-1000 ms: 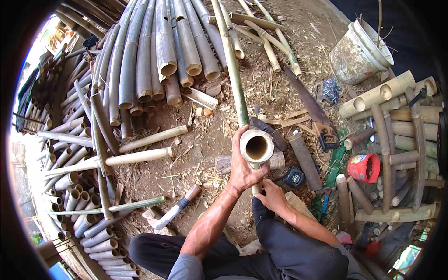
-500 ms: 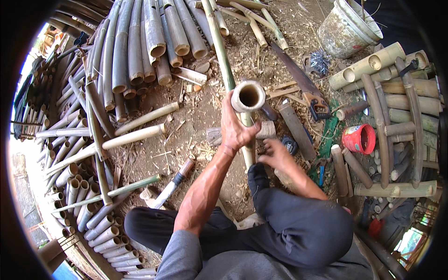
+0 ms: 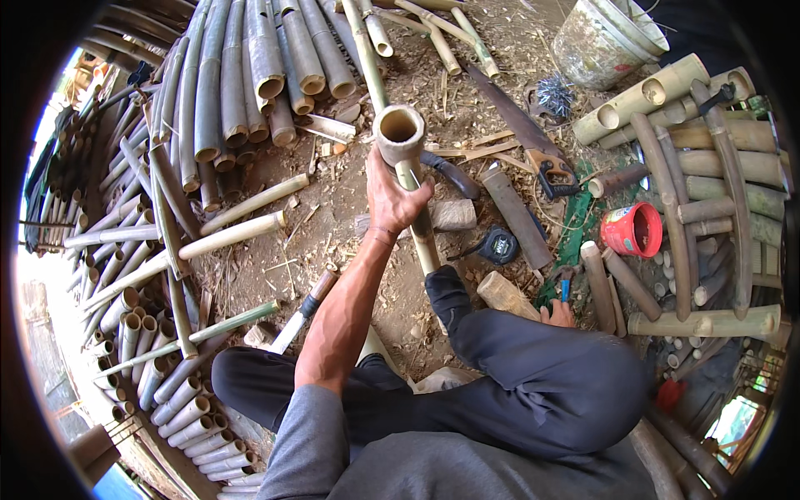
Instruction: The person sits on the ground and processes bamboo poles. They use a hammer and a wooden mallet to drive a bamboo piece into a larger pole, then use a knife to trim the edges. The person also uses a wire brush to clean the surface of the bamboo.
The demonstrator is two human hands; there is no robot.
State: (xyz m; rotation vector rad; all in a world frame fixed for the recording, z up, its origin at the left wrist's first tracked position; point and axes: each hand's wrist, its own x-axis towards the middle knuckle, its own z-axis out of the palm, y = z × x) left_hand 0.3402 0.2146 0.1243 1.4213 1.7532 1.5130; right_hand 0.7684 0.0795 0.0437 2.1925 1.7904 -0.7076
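My left hand is closed round a slim bamboo pole, just below a short, wide bamboo tube whose open end faces up. Beyond the tube the pole runs on to the far side; whether it passes through the tube cannot be told. The pole's near end meets my dark-covered foot. Low on the right, my right hand has its curled fingers at a blue-handled tool on the ground, partly hidden by my knee. A cut log piece lies beside that hand.
A tape measure, a flat wooden piece and a handsaw lie right of the pole. Further right are a red bucket and stacked bamboo. A knife lies left. Bamboo tubes fill the far left.
My right hand has moved from beside the pole, rightward and down, to the blue-handled tool. My left hand keeps its hold; the tube looks slightly farther away and left, partly as the view shifted.
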